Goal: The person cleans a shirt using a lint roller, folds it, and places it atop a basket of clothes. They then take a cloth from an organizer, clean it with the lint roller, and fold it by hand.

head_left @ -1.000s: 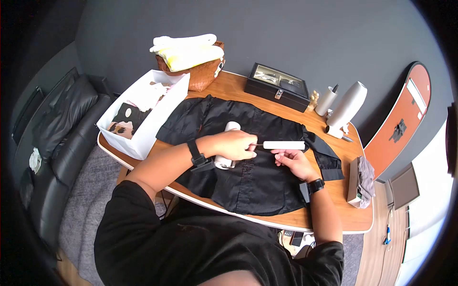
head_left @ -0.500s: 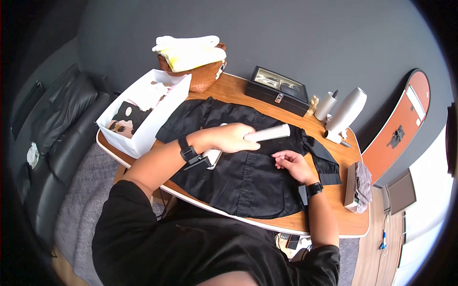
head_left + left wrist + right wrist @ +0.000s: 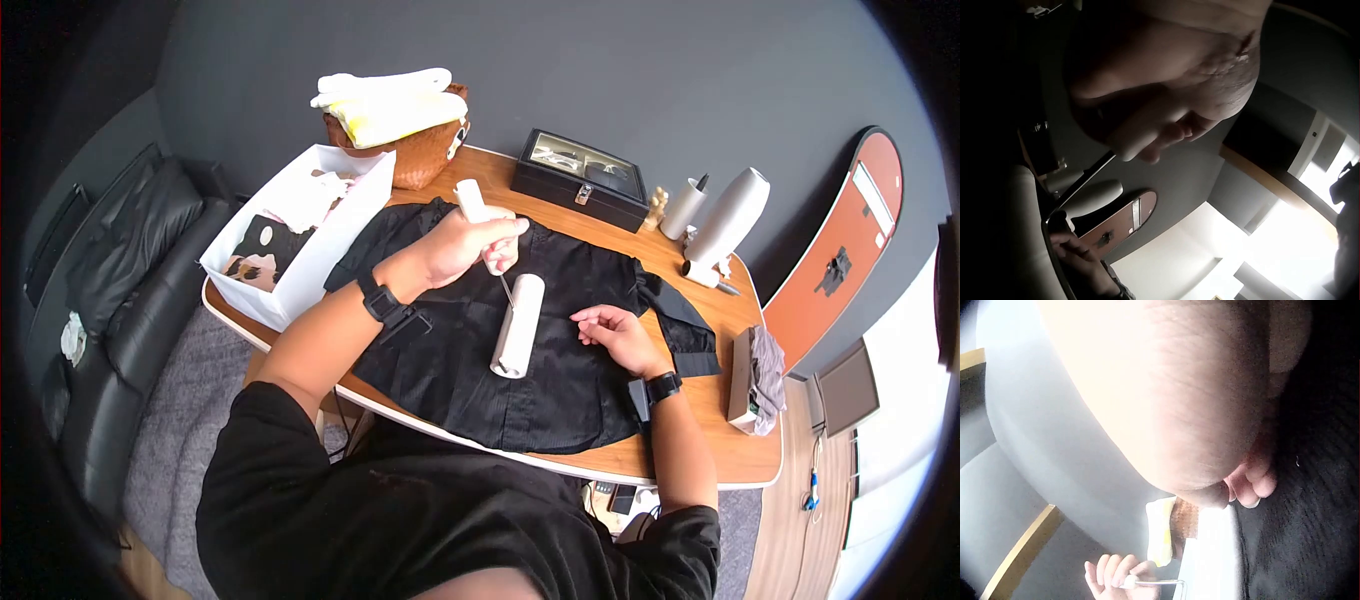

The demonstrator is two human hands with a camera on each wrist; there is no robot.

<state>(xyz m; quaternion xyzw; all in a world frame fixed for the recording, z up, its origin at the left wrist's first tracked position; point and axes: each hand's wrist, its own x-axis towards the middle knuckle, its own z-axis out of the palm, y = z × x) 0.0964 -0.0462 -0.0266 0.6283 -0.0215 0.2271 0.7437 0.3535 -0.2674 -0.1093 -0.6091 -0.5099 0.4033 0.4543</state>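
My left hand (image 3: pixel 465 248) grips the white handle (image 3: pixel 470 195) of a lint roller, its fingers curled round it. A thin metal rod runs down from the handle to the white roller head (image 3: pixel 519 325), which lies over the black garment (image 3: pixel 450 355) spread on the table. To the right, my right hand (image 3: pixel 620 338) rests near the garment with loosely curled fingers and holds nothing. The left wrist view shows the left hand (image 3: pixel 1166 81) round the handle. In the right wrist view the garment (image 3: pixel 1310 519) is beside the right hand (image 3: pixel 1210 412).
A white box (image 3: pixel 345 235) with cloths stands left on the wooden table (image 3: pixel 485 175). Behind are a brown basket (image 3: pixel 415 160) with towels and a black case (image 3: pixel 580 180). A silver device (image 3: pixel 728 225) and a small box (image 3: pixel 740 385) with grey cloth stand right.
The left hand has moved left and up, turning the roller so its handle points up and its head has swung to the middle of the garment. The right hand has barely moved.
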